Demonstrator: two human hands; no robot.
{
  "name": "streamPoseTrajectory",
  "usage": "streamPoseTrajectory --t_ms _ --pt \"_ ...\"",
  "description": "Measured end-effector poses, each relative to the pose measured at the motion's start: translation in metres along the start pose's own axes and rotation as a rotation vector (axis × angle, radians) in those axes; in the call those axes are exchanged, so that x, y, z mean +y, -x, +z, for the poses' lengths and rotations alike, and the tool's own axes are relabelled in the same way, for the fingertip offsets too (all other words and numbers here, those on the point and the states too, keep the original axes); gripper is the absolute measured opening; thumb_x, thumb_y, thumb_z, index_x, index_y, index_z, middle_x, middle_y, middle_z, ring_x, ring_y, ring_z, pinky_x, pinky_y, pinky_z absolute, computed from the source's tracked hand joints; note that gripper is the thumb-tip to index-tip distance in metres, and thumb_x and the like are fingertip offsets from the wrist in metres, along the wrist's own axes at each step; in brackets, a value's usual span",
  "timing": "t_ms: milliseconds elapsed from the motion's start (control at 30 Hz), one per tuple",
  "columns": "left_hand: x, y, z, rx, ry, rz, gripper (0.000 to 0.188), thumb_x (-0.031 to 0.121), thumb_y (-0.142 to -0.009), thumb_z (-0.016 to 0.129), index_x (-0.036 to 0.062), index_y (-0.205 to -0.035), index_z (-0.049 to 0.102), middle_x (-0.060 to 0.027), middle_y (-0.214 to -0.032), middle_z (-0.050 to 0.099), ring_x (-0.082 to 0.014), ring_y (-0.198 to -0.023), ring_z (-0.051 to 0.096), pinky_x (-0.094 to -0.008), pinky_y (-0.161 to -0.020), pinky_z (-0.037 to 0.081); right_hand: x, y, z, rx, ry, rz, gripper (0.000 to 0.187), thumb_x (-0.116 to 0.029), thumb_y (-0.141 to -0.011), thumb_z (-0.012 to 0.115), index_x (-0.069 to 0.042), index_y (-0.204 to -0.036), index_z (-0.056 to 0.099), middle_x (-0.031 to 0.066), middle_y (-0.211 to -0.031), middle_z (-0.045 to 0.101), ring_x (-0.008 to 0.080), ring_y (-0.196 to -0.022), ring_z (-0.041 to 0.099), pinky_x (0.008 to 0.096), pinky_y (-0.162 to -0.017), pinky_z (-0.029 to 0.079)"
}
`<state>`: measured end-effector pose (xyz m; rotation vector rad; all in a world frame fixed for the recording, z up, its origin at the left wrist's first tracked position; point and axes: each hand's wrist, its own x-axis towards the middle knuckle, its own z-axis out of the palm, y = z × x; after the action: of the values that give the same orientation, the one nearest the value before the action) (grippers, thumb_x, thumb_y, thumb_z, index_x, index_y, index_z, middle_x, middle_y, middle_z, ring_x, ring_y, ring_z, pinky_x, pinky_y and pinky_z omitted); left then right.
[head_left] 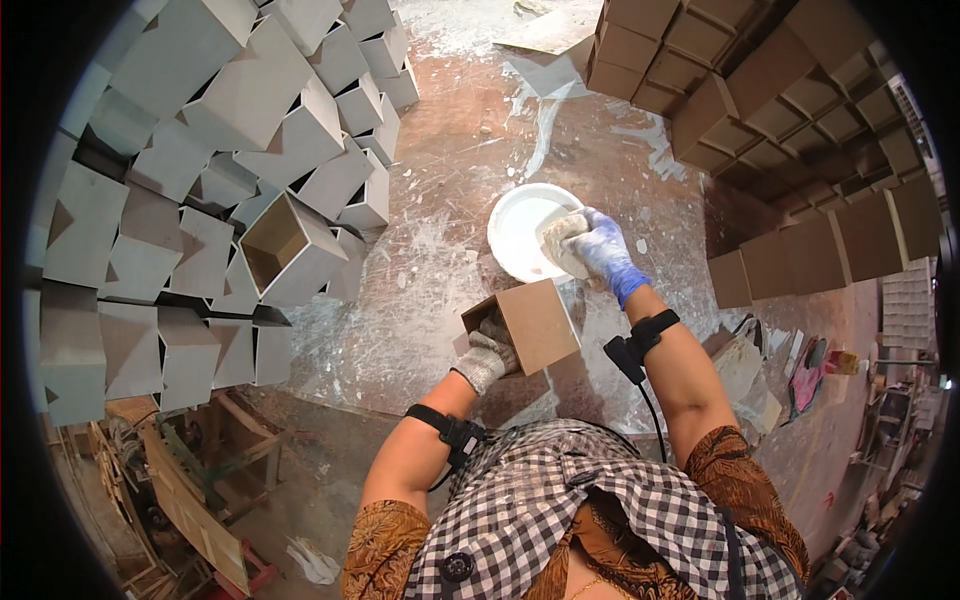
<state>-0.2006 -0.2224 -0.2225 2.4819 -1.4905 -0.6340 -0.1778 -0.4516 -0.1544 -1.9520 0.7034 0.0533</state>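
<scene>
"Tub [495,245] at the middle of my feed, on the table [430,215], with white paint [538,212] in it, by the look. Where do you have the box [541,328]?"

"Just on the near side of the tub, tilted. My left hand [492,357] holds it, fingers reaching into the open side. They're in shadow there, so how they press inside I can't tell."

"And the right?"

"Right hand [606,248], in the blue glove, is closed around a pale wad [564,246] at the tub's right edge. Sponge or rag, I can't say from this far off, nor whether it touches the paint."

"Which step would you call this?"

"Loading the wad, I'd judge. The box's upper face looks plain brown, like the boxes [795,242] stacked to the right; the pale boxes [281,88] on the left look coated. So I'd take this one as not yet painted on that face."

"What would the next move call for?"

"By my reading, a loaded wad carried clear of the rim, a short way back toward me, then laid flat on the brown face. The left hand would need to hold firm against the wiping, and I'd watch for drips."
</scene>
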Motion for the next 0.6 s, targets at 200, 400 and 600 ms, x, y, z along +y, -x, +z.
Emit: streamPoseTrajectory --t_ms 200,400,600 --pt "0.000 0.003 -0.003 -0.068 0.134 -0.070 0.048 0.036 -0.094 0.025 0.0115 -0.136 0.030 -0.0079 -0.138 0.037 -0.0230 -0.127 0.035 -0.0388 -0.103 0.033 -0.010 0.036 0.010 -0.009 0.619 -0.257 0.031 -0.017 -0.067 0.063 -0.007 -0.096 0.061 0.0177 -0.099 0.062 0.0355 -0.093 0.059 0.0413 -0.079 0.047" --pt "0.000 0.002 0.002 -0.033 0.163 -0.066 0.051 0.039 -0.092 0.031 0.0120 -0.135 0.030 -0.0080 -0.140 0.032 -0.0246 -0.128 0.031 -0.0368 -0.103 0.030 -0.013 0.073 -0.038 -0.101 0.544 -0.107 0.030 -0.015 -0.066 0.064 -0.008 -0.095 0.063 0.0164 -0.099 0.061 0.0316 -0.092 0.060 0.0390 -0.079 0.048" --pt "-0.022 0.002 0.034 -0.051 0.491 -0.003 0.054 0.037 -0.091 0.038 0.0114 -0.137 0.030 -0.0102 -0.142 0.029 -0.0269 -0.132 0.027 -0.0370 -0.106 0.028 0.029 0.128 -0.079 0.077 0.126 -0.247 0.043 -0.003 -0.061 0.069 -0.005 -0.103 0.058 0.0104 -0.098 0.060 0.0237 -0.092 0.058 0.0326 -0.082 0.046"
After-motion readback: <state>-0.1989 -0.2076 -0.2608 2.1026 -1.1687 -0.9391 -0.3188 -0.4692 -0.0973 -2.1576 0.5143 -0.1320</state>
